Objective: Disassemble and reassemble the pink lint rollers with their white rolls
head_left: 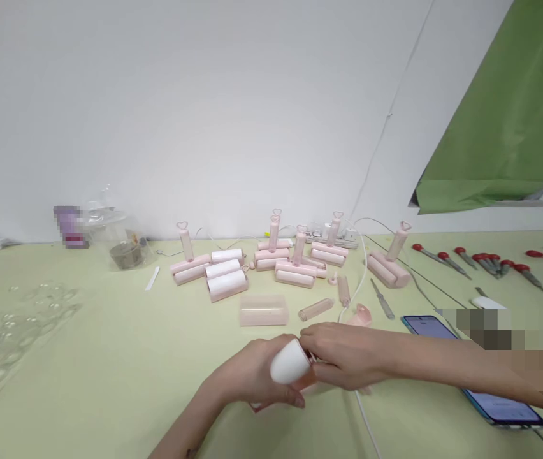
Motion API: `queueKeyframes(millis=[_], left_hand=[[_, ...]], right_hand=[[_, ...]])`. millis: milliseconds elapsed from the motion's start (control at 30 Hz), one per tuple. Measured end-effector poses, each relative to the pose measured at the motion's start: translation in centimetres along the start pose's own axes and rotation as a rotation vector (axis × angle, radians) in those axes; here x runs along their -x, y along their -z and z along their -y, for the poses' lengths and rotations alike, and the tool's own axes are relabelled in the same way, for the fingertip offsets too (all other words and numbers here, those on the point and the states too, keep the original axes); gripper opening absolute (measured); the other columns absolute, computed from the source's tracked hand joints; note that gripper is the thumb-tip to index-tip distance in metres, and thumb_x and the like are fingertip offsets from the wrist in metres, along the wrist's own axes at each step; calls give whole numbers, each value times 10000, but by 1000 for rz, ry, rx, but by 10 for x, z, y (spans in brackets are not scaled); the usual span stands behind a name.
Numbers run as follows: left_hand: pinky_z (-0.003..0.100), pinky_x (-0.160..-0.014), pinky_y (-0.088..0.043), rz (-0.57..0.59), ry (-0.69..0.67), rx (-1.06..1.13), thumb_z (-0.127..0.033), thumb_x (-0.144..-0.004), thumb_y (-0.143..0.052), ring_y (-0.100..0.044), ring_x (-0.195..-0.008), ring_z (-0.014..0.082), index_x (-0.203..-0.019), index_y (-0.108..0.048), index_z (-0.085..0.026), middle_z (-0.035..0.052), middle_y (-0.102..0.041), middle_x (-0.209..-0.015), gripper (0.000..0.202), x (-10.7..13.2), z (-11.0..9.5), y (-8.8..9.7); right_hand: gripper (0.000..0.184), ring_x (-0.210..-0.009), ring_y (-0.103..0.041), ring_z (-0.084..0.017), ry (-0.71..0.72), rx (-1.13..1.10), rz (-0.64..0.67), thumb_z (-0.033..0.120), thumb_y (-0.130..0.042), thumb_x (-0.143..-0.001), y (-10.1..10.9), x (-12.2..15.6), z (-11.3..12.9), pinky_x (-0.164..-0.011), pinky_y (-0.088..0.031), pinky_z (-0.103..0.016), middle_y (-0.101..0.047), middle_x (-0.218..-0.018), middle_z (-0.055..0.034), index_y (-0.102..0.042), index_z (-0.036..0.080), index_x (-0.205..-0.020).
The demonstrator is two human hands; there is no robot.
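Observation:
My left hand [252,377] is wrapped around a white paper roll [289,364] with a pink piece under it, low over the pale green table [109,357]. My right hand [343,357] pinches the right end of that same roll, fingers closed on its pink part. Just beyond my hands lie a clear pink cover [262,310], a loose pink tube [316,309] and a pink cap-like part [361,314].
Several pink lint rollers [295,261] and white rolls [226,277] stand near the wall. A phone [472,366] lies under my right forearm, a white cable [362,408] runs past. Red-handled screwdrivers [486,262] lie right, clear blister trays [8,331] left, a clear tub [125,248] behind.

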State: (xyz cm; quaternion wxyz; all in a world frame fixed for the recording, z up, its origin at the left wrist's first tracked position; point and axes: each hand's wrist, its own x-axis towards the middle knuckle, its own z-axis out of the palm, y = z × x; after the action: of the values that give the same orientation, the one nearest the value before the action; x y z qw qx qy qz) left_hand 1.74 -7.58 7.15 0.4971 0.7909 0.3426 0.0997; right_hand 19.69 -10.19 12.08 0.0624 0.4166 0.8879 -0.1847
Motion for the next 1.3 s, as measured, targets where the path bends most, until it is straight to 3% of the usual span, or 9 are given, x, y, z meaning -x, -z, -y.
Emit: queueKeyframes(millis=[167, 300, 433, 567, 700, 767, 867, 1033, 1300], left_hand=[[189, -413, -373, 8, -13, 25, -335, -552, -693, -541, -558, 138, -981, -552, -271, -29, -602, -759, 456, -1, 7, 2], [167, -344, -344, -133, -66, 126, -302, -667, -583, -453, -422, 69, -1019, -527, -241, -20, -558, -747, 362, -1, 10, 5], [165, -385, -380, -243, -163, 145, -277, -658, -603, -487, -487, 81, -1072, -492, -240, -12, -571, -776, 430, -1, 8, 2], [213, -493, -452, -299, -174, 137, -297, -708, -560, -547, -583, 117, -1152, -433, -256, 12, -596, -873, 463, -2, 10, -4], [355, -835, -440, -308, -228, 148, -361, -552, -723, -523, -985, 231, -1321, -145, -291, 61, -489, -1169, 964, -5, 22, 5], [397, -988, -294, -392, -300, 133, -383, -508, -753, -366, -1175, 258, -1340, -43, -276, 80, -391, -1270, 1099, -8, 35, 18], [404, -1028, -208, -537, -238, 90, -366, -613, -688, -250, -1249, 246, -1333, -54, -263, 99, -297, -1329, 964, -14, 60, 35], [374, -995, -268, -520, -110, 153, -318, -671, -639, -391, -1145, 223, -1265, -213, -201, 100, -451, -1166, 740, -21, 96, 33], [348, -908, -353, -483, -108, 140, -314, -602, -701, -452, -1050, 242, -1039, -441, -188, 72, -508, -1082, 524, -20, 97, 33]], right_hand=[[183, -554, -477, -143, -105, -105, 6, 322, -484, -747, 9, 7, -6, -444, -288, -224, -559, -689, -28, -567, 169, -804], [404, -717, -539, -182, -216, -432, -87, 514, -498, -754, 4, 14, -14, -564, -388, -254, -588, -822, -25, -521, 223, -1034], [331, -896, -535, -201, -127, -874, -296, 456, -530, -771, -30, 2, -19, -753, -423, -300, -589, -944, -38, -535, 209, -992], [301, -873, -536, -208, -17, -1057, -554, 434, -554, -762, -60, -17, -19, -734, -437, -313, -579, -886, -55, -562, 180, -924], [262, -872, -544, -209, -23, -1092, -675, 428, -548, -770, -52, -23, -18, -758, -438, -316, -591, -893, -50, -552, 199, -897], [274, -872, -543, -209, -71, -1067, -793, 451, -501, -794, -35, -26, -21, -755, -442, -313, -594, -911, -48, -542, 208, -911], [304, -861, -542, -210, -96, -894, -927, 470, -451, -813, -7, -40, -29, -736, -441, -303, -596, -911, -48, -553, 205, -921], [282, -851, -543, -191, 52, -516, -772, 425, -441, -837, 10, -81, -35, -699, -425, -276, -599, -924, -35, -581, 216, -964], [339, -659, -503, -166, 78, 106, -584, 449, -369, -867, -6, -96, -30, -542, -343, -247, -532, -732, -33, -610, 224, -947]])
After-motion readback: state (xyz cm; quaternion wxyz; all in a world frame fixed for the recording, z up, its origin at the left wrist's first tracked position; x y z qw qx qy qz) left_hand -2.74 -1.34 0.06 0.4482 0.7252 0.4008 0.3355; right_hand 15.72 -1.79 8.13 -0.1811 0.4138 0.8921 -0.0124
